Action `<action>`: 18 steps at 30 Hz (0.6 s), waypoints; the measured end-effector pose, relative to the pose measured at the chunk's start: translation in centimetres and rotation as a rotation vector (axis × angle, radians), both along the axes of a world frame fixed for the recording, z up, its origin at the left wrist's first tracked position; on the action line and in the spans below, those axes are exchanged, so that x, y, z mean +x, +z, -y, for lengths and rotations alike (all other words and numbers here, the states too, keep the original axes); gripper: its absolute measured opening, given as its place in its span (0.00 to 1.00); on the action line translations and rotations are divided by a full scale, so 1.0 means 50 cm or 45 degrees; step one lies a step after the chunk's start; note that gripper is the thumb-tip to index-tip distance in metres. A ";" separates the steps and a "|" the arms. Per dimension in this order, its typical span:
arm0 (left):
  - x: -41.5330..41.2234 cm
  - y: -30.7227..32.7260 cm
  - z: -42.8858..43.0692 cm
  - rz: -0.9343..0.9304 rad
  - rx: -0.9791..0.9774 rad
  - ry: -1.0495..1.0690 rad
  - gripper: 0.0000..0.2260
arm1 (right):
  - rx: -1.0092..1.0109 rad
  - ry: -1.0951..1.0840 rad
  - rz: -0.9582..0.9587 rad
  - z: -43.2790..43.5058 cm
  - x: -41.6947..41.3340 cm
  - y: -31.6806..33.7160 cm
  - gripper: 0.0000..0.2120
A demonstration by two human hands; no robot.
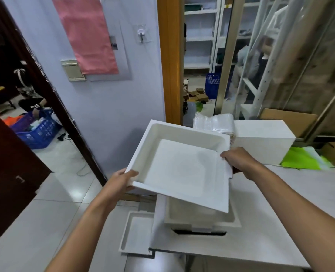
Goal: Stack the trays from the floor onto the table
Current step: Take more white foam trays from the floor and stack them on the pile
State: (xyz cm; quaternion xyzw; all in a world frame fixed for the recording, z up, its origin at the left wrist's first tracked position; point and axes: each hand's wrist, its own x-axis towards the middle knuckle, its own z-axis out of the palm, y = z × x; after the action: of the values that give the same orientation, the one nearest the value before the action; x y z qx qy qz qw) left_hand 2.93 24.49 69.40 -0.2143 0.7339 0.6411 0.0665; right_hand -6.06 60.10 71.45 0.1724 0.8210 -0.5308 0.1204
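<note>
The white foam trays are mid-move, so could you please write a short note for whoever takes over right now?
Left hand: gripping the near left corner of the lifted tray.
Right hand: gripping its right edge.
The lifted tray is tilted in the air above the tray on the table, not yet set down.
Done: at least one tray sits at the table's left end.
Left: lower the held tray onto that one, then fetch the tray on the floor beside the table.
</note>
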 end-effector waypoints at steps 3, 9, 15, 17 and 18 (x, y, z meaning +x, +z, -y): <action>-0.005 0.002 -0.038 -0.003 -0.023 -0.065 0.08 | 0.032 0.008 0.011 -0.042 0.010 0.012 0.10; -0.040 0.013 -0.097 -0.097 -0.272 -0.159 0.07 | 0.065 0.014 -0.019 -0.088 0.024 0.030 0.10; -0.100 0.006 -0.135 -0.174 -0.631 -0.223 0.07 | 0.019 -0.048 -0.079 -0.102 0.041 0.015 0.08; -0.108 -0.001 -0.138 -0.162 -0.671 -0.185 0.08 | 0.021 -0.075 -0.100 -0.101 0.044 0.003 0.08; -0.110 -0.005 -0.140 -0.150 -0.687 -0.168 0.08 | 0.033 -0.079 -0.107 -0.101 0.045 -0.005 0.09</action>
State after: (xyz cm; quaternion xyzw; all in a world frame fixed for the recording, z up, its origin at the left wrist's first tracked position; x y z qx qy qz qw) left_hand -2.56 31.47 69.13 -0.1382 0.8929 0.4284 0.0059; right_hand -3.79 65.15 71.19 0.1766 0.8265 -0.5304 0.0670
